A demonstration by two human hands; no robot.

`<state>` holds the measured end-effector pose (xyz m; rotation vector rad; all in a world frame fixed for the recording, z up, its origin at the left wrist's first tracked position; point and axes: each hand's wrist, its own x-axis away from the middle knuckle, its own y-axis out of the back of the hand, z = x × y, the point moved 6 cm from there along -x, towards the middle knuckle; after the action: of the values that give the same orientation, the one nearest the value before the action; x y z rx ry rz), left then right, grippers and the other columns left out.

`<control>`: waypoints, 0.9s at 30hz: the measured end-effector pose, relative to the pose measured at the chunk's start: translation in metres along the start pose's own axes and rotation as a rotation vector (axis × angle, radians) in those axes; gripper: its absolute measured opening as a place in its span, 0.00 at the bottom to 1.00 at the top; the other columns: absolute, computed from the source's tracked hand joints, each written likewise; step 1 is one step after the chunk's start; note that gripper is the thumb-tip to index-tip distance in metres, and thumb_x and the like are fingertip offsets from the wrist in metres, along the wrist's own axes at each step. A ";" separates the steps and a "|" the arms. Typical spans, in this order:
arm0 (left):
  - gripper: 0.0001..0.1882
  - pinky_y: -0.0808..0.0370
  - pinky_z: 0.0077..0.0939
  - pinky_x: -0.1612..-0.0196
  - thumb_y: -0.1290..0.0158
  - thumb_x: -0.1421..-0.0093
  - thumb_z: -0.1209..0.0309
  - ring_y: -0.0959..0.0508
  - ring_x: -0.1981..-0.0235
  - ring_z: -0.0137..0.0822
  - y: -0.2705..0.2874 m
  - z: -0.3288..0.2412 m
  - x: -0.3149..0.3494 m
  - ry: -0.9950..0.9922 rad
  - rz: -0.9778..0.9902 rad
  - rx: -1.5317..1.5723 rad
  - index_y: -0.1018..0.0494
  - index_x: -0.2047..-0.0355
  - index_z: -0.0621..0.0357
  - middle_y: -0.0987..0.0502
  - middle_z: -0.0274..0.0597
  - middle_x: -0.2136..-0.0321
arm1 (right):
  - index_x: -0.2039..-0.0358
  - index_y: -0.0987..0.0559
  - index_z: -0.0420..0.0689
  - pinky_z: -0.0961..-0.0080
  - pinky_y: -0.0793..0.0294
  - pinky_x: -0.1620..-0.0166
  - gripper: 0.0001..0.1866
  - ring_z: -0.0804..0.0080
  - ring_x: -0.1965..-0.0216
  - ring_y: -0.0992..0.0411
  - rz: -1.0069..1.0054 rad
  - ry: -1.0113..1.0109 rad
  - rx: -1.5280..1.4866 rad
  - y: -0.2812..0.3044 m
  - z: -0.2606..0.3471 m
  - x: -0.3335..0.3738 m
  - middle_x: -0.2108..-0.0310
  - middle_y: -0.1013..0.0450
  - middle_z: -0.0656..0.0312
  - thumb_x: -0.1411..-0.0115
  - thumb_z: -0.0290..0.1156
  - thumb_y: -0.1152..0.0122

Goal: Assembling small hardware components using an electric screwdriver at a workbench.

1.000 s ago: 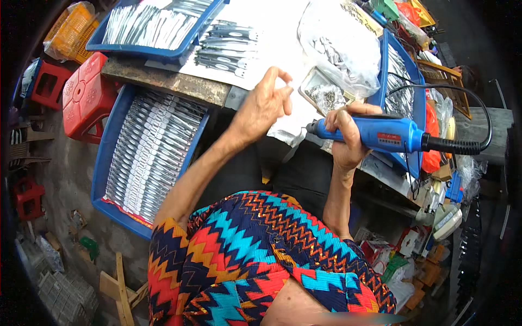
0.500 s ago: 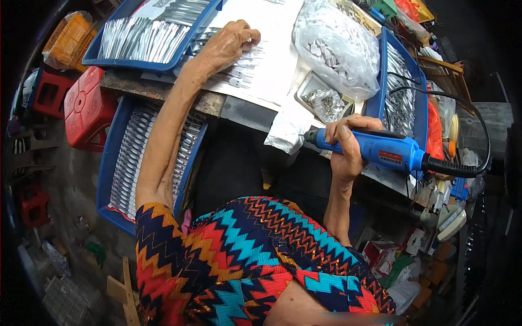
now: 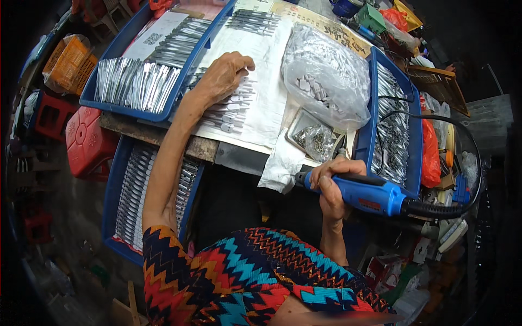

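Note:
My right hand (image 3: 333, 187) is wrapped around a blue corded power screwdriver (image 3: 375, 196), held sideways at the table's near edge. Its dark nose points left, beside a white cloth (image 3: 283, 165) hanging over that edge. Over the white sheet on the table, my left hand (image 3: 224, 79) has its fingers bent and drawn together. Anything between its fingertips is hidden. Flat pale metal pieces (image 3: 231, 117) lie in a row under and in front of that hand. More slim dark silver pieces (image 3: 253, 22) lie at the far end of the sheet.
Blue trays of silver pieces flank the sheet, one on the left (image 3: 136, 87) and one on the right (image 3: 391, 130). A plastic bag of small parts (image 3: 329, 76) and a dish of tiny hardware (image 3: 310, 136) lie between. Another blue tray (image 3: 149, 190) stands lower, near a red stool (image 3: 89, 141).
The view has tilted, so the table sits lower in the picture. My left hand has moved slightly farther along the row. My right hand still holds the power screwdriver, now a little nearer me.

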<state>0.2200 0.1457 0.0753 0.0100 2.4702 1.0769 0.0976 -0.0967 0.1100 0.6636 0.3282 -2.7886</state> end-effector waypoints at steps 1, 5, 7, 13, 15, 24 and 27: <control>0.07 0.32 0.29 0.63 0.54 0.49 0.81 0.27 0.68 0.42 -0.002 0.005 -0.011 0.000 0.000 -0.001 0.29 0.69 0.63 0.28 0.47 0.73 | 0.67 0.39 0.39 0.80 0.31 0.75 0.14 0.75 0.79 0.34 0.003 -0.009 0.002 -0.001 0.001 -0.001 0.78 0.36 0.58 0.52 0.15 0.46; 0.07 0.32 0.32 0.66 0.53 0.51 0.82 0.28 0.72 0.44 -0.011 0.036 -0.066 -0.101 -0.052 -0.078 0.30 0.69 0.64 0.29 0.48 0.76 | 0.67 0.39 0.40 0.77 0.31 0.72 0.15 0.74 0.77 0.34 0.039 -0.035 -0.011 -0.003 0.000 0.000 0.78 0.36 0.59 0.52 0.15 0.46; 0.08 0.32 0.33 0.66 0.53 0.53 0.82 0.28 0.73 0.46 -0.020 0.047 -0.096 -0.110 -0.042 -0.131 0.30 0.70 0.64 0.29 0.49 0.77 | 0.65 0.39 0.40 0.71 0.31 0.67 0.16 0.71 0.74 0.34 0.048 -0.150 0.027 -0.002 0.004 0.000 0.77 0.36 0.59 0.52 0.15 0.46; 0.11 0.30 0.39 0.60 0.55 0.53 0.82 0.27 0.63 0.51 -0.050 0.076 -0.143 -0.182 -0.019 -0.434 0.29 0.68 0.58 0.28 0.53 0.70 | 0.65 0.37 0.38 0.71 0.30 0.70 0.17 0.71 0.78 0.34 0.075 -0.084 -0.035 -0.006 0.009 -0.004 0.78 0.35 0.56 0.55 0.12 0.44; 0.10 0.32 0.41 0.58 0.54 0.51 0.79 0.30 0.60 0.49 -0.063 0.087 -0.149 -0.152 -0.010 -0.474 0.29 0.67 0.56 0.29 0.50 0.66 | 0.65 0.37 0.37 0.73 0.29 0.74 0.19 0.71 0.79 0.33 0.104 -0.035 -0.030 -0.007 0.009 -0.006 0.77 0.34 0.54 0.57 0.12 0.42; 0.08 0.36 0.40 0.60 0.53 0.49 0.75 0.33 0.59 0.43 -0.074 0.090 -0.149 -0.202 -0.056 -0.583 0.31 0.68 0.55 0.32 0.45 0.65 | 0.63 0.36 0.37 0.71 0.28 0.74 0.21 0.69 0.78 0.31 0.142 -0.014 -0.055 -0.005 0.007 -0.012 0.77 0.34 0.54 0.59 0.12 0.42; 0.10 0.40 0.41 0.60 0.54 0.50 0.77 0.33 0.59 0.42 -0.066 0.087 -0.146 -0.199 -0.110 -0.571 0.32 0.66 0.55 0.32 0.44 0.66 | 0.63 0.36 0.37 0.71 0.28 0.74 0.21 0.70 0.79 0.31 0.163 -0.021 -0.033 -0.007 0.010 -0.011 0.77 0.34 0.54 0.59 0.11 0.43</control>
<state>0.3971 0.1339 0.0341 -0.1820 1.8944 1.6032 0.1014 -0.0909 0.1250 0.6231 0.3008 -2.6285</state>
